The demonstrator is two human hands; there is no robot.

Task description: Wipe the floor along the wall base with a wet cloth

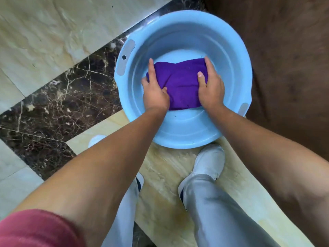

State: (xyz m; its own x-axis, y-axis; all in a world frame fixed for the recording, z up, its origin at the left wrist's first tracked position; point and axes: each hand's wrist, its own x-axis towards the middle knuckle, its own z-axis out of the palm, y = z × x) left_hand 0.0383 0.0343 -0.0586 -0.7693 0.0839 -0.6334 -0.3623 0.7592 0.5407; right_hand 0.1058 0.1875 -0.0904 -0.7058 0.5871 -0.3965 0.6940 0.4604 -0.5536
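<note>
A purple cloth (179,82) lies bunched in the bottom of a round light-blue basin (185,32) on the floor in front of me. My left hand (154,93) grips the cloth's left end, thumb tucked over the fabric and index finger stretched along its edge. My right hand (211,88) holds the right end, thumb on top and fingers wrapped around the far side. Whether there is water in the basin I cannot tell. A brown wall surface (288,59) rises to the right of the basin.
The floor is beige marble tile (44,32) crossed by a dark veined stone band (58,104). My feet in white shoes (208,161) and light grey trousers stand just behind the basin. A red sleeve (35,229) shows at the lower left.
</note>
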